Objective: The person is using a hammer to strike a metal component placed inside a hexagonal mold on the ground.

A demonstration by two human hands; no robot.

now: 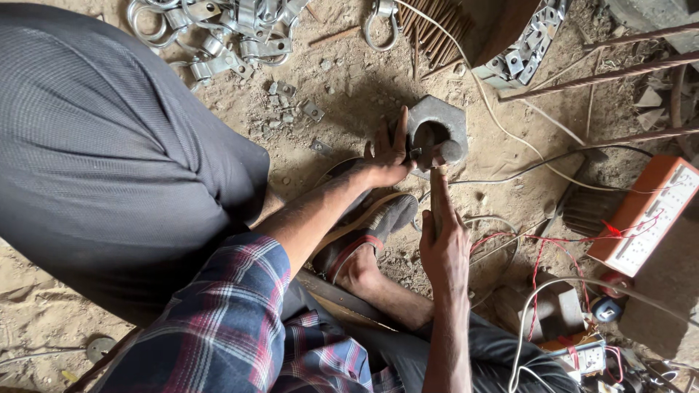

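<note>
Dusty earth floor (349,87) spreads under everything, littered with scrap. At the top lie a heap of bright metal clamps (218,33) and a bundle of rusty rods (429,29); ribbed steel bars (619,69) slant across the upper right. An orange box (644,215) with red wires (539,251) sits at the right, and white cables (510,131) trail past the work. A sandalled foot (364,244) rests just below the hands. The hexagonal steel block (437,127) lies on the floor at centre. The left hand (389,156) presses against its near-left edge, fingers closed on a small metal piece (421,154) atop it. The right hand (444,247), just below the block, grips a hammer (440,171) whose head rests on the block.
</note>
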